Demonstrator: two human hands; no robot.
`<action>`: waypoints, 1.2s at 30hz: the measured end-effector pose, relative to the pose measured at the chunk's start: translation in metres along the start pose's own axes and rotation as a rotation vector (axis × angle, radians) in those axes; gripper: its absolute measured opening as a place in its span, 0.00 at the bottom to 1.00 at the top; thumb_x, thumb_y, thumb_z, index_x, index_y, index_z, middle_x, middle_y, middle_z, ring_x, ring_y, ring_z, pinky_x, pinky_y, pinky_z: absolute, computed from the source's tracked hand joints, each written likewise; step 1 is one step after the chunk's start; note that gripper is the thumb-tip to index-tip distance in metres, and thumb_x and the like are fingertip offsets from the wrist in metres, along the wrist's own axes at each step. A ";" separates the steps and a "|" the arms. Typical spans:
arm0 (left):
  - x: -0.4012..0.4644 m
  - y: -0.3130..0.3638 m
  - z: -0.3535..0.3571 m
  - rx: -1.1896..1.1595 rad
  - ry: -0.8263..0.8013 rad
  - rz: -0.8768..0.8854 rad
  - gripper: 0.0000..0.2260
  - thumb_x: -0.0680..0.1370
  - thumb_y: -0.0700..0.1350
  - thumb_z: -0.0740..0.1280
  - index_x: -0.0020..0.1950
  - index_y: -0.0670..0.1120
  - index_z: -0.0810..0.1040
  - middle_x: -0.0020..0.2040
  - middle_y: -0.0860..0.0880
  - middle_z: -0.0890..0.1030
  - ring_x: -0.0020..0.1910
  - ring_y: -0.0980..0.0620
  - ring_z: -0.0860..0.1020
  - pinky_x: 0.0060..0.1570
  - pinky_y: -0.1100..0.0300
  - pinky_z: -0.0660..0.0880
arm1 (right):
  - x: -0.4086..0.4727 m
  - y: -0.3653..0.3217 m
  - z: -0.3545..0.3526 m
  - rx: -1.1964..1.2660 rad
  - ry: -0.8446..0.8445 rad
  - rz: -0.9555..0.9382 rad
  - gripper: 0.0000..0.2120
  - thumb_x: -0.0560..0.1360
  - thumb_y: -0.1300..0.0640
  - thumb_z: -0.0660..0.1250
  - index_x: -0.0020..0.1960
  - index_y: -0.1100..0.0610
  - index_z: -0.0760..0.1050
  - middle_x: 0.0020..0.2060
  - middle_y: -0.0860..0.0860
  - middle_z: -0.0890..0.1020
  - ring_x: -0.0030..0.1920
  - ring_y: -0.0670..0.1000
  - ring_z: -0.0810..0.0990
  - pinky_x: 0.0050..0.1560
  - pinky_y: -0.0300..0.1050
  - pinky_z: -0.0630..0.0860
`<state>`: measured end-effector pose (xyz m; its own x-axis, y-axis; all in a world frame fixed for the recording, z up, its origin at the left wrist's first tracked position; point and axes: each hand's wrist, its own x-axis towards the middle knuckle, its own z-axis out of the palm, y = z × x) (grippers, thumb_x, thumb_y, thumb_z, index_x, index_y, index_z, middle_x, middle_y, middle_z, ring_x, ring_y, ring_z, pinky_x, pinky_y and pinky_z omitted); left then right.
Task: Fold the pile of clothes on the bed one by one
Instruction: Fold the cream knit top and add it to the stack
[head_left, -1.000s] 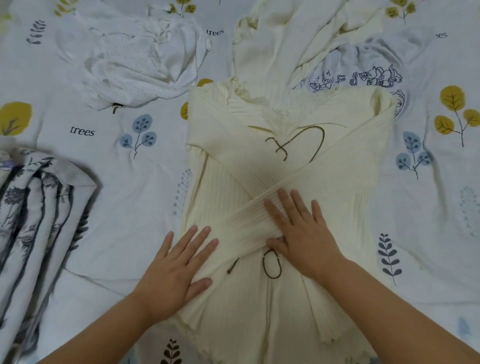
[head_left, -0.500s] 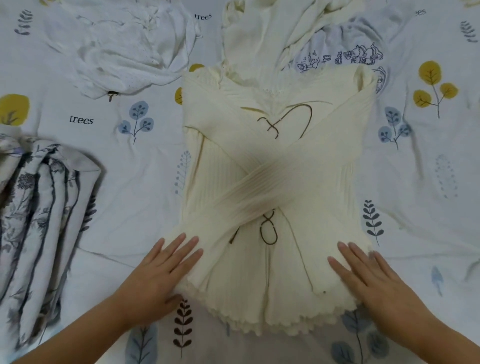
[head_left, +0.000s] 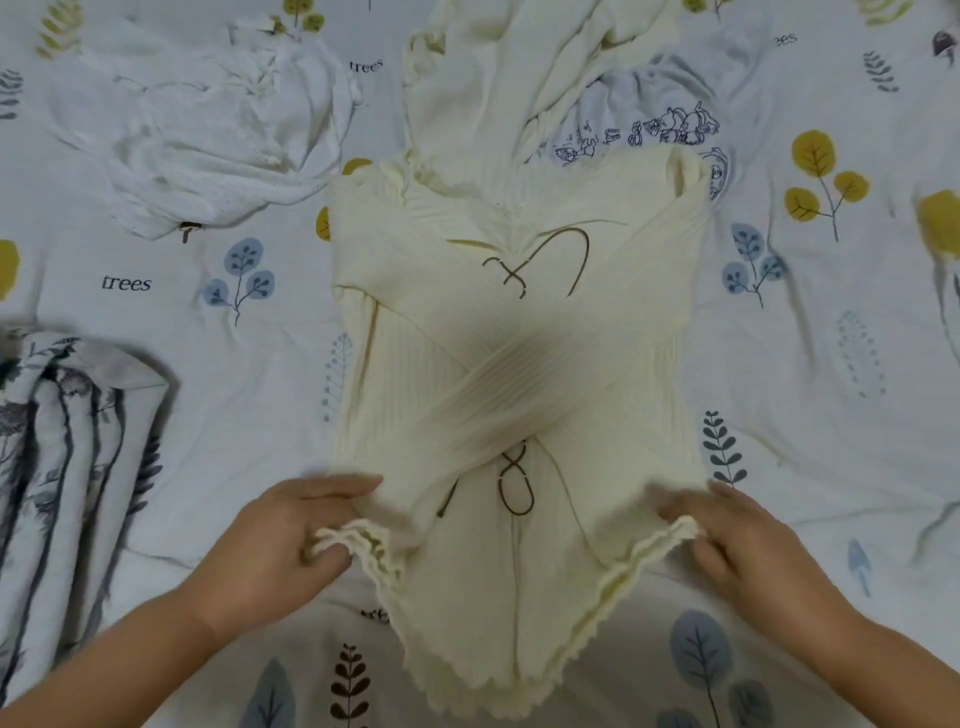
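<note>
Half a second back both hands lay flat beside the hem; now the left hand (head_left: 291, 540) and right hand (head_left: 727, 545) are each clenched on a bottom corner of the cream ribbed top (head_left: 514, 364), lifted slightly. It lies mid-frame on the bed (head_left: 208, 415), sleeves crossed, long axis vertical in the frame, neckline toward the upper edge. Best to raise both corners evenly and carry the hem straight up to the shoulders

Two bare forearms lead to the left hand (head_left: 291, 540) and right hand (head_left: 737, 545) (no sleeves, rings or watch visible).
</note>
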<state>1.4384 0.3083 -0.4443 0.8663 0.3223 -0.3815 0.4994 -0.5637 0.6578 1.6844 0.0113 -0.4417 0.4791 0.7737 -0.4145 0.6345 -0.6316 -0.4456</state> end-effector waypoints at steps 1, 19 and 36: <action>0.007 0.006 -0.010 -0.127 -0.002 -0.042 0.10 0.66 0.45 0.66 0.41 0.53 0.85 0.53 0.64 0.81 0.52 0.66 0.78 0.53 0.74 0.71 | 0.006 -0.002 -0.009 0.163 -0.011 0.066 0.06 0.74 0.65 0.66 0.41 0.56 0.77 0.32 0.40 0.78 0.37 0.37 0.75 0.45 0.32 0.69; 0.125 -0.001 -0.061 -0.463 0.224 -0.334 0.13 0.72 0.36 0.71 0.40 0.56 0.83 0.35 0.58 0.84 0.32 0.64 0.80 0.32 0.73 0.74 | 0.102 0.001 -0.062 0.564 -0.033 0.440 0.13 0.68 0.65 0.72 0.48 0.51 0.76 0.41 0.50 0.81 0.36 0.41 0.77 0.35 0.34 0.69; 0.259 0.000 -0.102 -0.178 0.528 -0.495 0.29 0.74 0.47 0.70 0.71 0.41 0.64 0.61 0.42 0.75 0.60 0.48 0.75 0.61 0.56 0.70 | 0.242 0.020 -0.117 0.680 0.575 0.433 0.26 0.72 0.61 0.70 0.67 0.55 0.65 0.50 0.53 0.75 0.46 0.51 0.74 0.47 0.43 0.74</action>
<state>1.6630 0.4693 -0.4775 0.4038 0.8543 -0.3274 0.7857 -0.1406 0.6024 1.8837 0.1918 -0.4579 0.9234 0.2618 -0.2808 -0.0620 -0.6202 -0.7820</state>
